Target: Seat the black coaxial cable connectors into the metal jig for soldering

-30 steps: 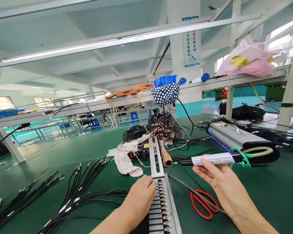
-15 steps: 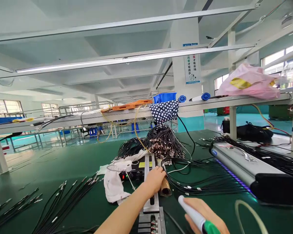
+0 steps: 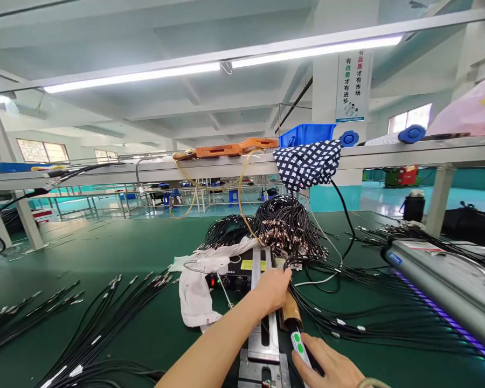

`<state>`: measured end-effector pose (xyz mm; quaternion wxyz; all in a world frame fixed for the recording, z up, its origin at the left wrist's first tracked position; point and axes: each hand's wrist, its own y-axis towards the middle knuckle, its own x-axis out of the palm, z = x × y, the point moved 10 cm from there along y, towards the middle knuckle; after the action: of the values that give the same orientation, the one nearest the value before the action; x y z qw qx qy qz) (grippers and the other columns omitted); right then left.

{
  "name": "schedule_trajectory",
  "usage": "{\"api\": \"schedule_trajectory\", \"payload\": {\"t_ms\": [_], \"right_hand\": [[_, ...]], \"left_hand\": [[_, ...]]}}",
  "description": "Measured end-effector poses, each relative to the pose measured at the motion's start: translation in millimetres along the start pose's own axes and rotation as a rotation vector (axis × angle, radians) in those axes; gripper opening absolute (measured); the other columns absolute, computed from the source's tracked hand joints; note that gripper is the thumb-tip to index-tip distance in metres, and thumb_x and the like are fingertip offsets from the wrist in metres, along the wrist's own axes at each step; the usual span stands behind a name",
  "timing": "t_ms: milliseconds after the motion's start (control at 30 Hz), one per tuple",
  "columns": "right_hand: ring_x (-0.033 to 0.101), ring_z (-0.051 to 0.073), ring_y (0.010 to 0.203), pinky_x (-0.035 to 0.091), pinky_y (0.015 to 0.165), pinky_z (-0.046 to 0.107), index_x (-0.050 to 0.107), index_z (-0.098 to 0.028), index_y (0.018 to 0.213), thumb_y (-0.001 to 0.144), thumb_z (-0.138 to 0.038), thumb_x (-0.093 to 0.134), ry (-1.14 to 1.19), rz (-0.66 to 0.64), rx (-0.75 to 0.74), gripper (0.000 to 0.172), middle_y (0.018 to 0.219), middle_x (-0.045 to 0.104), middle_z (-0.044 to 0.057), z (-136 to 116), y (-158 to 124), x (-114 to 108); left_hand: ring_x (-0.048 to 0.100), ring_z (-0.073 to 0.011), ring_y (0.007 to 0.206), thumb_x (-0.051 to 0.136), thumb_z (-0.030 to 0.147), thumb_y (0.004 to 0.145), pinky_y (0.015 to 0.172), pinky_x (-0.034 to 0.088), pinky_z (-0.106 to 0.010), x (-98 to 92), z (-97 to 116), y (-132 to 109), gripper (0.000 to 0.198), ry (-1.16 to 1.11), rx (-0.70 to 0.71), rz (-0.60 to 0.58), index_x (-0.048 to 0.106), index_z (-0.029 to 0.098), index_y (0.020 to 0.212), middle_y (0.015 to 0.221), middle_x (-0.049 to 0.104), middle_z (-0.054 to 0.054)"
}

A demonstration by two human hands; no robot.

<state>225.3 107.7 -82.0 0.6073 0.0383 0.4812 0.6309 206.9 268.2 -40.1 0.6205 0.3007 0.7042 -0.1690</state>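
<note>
My right hand [image 3: 331, 364] grips a white pen-shaped tool [image 3: 299, 347] with green buttons, at the lower middle of the head view. The tool's dark front end is at the mouth of a brown tube [image 3: 291, 311]. My left hand [image 3: 272, 288] is closed over the tube's upper part and the edge of a slotted metal fixture [image 3: 270, 350]; its fingertips are hidden, so what they hold cannot be made out. Behind the fixture is a black control box [image 3: 236, 283] with a lit red switch, partly covered by a white cloth [image 3: 196, 302].
Black cables [image 3: 335, 320] fan out on the right, and more cables [image 3: 117, 302] lie on the left of the green table [image 3: 145, 237]. A large cable pile [image 3: 283, 226] stands behind. A silver lamp unit [image 3: 448, 291] glows purple at right. A patterned cloth [image 3: 307, 164] hangs from the shelf.
My right hand has brought the white tool up to the brown tube's mouth, and its green buttons now show. My left hand stays at the fixture. The view has shifted.
</note>
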Motion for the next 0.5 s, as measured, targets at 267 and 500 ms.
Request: {"api": "schedule_trajectory", "payload": {"t_ms": [267,500], "right_hand": [[0.047,0.019,0.045,0.036,0.044,0.029,0.054,-0.019,0.102,0.066,-0.003,0.050,-0.032,-0.083,-0.031,0.040,0.060,0.050,0.002,13,9,49],[0.044,0.015,0.040,0.027,0.046,0.029,0.049,-0.026,0.115,0.076,-0.002,0.039,-0.040,-0.081,-0.090,0.048,0.064,0.053,0.001,5,5,33]], "left_hand": [[0.063,-0.0310,0.087,0.052,0.011,0.077,0.076,0.051,-0.040,2.8,4,4,0.029,0.015,0.009,-0.010,0.051,0.006,0.105,0.092,0.064,-0.015],[0.063,-0.0295,0.087,0.053,0.013,0.078,0.076,0.051,-0.038,8.1,4,5,0.027,0.014,0.024,-0.017,0.050,0.008,0.104,0.093,0.065,-0.013]]}}
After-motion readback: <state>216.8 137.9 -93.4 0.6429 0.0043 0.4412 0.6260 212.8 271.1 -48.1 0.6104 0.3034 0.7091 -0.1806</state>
